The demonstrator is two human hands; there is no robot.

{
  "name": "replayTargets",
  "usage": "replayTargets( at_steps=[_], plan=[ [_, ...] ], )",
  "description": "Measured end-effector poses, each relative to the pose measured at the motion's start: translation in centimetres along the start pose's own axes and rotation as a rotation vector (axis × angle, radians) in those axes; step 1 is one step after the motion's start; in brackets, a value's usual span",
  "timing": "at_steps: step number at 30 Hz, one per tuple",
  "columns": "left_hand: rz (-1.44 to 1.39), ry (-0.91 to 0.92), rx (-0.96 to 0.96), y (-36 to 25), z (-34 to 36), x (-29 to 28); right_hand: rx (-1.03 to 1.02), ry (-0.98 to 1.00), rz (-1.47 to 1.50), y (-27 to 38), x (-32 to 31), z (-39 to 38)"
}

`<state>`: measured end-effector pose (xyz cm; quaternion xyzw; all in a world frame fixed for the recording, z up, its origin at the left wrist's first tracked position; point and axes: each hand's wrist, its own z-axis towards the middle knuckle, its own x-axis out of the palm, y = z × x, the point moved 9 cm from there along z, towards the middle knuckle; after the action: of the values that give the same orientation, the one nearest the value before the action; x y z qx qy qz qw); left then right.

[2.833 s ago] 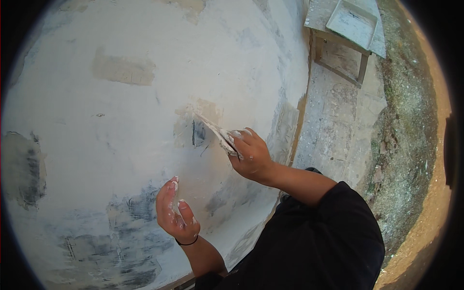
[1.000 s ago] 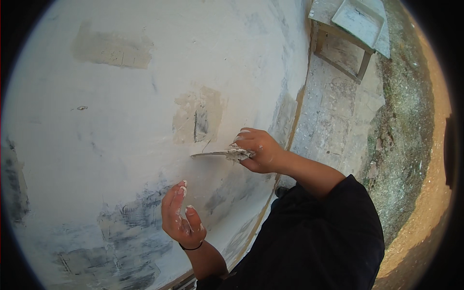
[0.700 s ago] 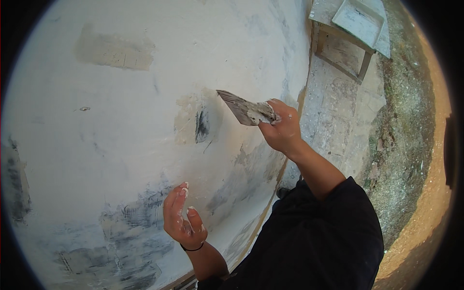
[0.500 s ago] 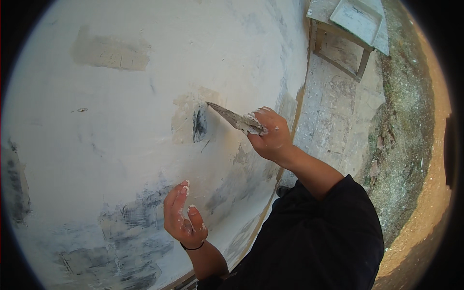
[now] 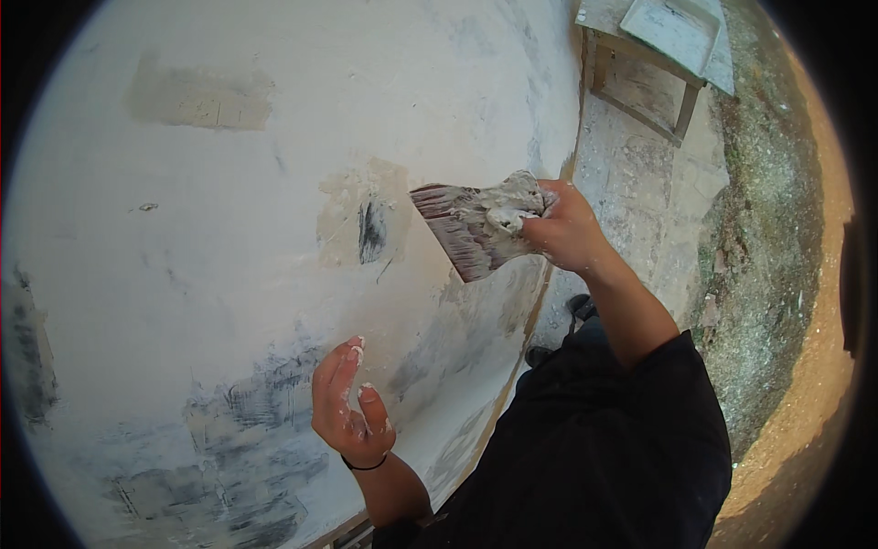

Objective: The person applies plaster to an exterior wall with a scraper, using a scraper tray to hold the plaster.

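A putty knife (image 5: 471,224) with a wide blade is gripped by its handle in my right hand (image 5: 569,227). Streaks of plaster cover its blade, and thick lumps cling near the handle. The blade is held off the white wall (image 5: 274,220), its broad face turned into view. Just left of it, a beige patch (image 5: 389,197) on the wall surrounds a dark, narrow mark (image 5: 372,231). My left hand (image 5: 352,407) is raised lower down by the wall, fingers bent and thumb apart, holding nothing. White plaster smears its fingertips.
Another beige patch (image 5: 197,96) lies at the wall's upper left, with dark smudges (image 5: 247,403) lower down. At upper right a small wooden table (image 5: 681,114) bears a white tray (image 5: 672,32). Speckled paving (image 5: 631,192) and mossy ground (image 5: 768,274) run along the right.
My right hand has drawn the putty knife right, away from the dark mark, and turned the blade from edge-on to broad face. My left hand has hardly moved.
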<state>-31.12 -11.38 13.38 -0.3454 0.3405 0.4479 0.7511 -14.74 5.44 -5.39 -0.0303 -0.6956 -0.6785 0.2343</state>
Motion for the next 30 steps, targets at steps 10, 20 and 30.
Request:
replayTargets(
  at_steps=[10, 20, 30],
  plan=[
    [-0.054, 0.090, 0.080, -1.8, 2.8, 3.8, -0.193, -0.031, -0.369, 3.5, -1.7, -0.8],
    [-0.037, 0.096, 0.072, -1.5, 2.9, 3.8, 0.015, -0.311, 0.107, -4.1, 3.7, -2.0],
    [-0.053, 0.089, 0.070, -1.3, 3.0, 3.8, -0.103, -0.186, 0.168, -4.9, 5.5, -2.0]
  ],
)
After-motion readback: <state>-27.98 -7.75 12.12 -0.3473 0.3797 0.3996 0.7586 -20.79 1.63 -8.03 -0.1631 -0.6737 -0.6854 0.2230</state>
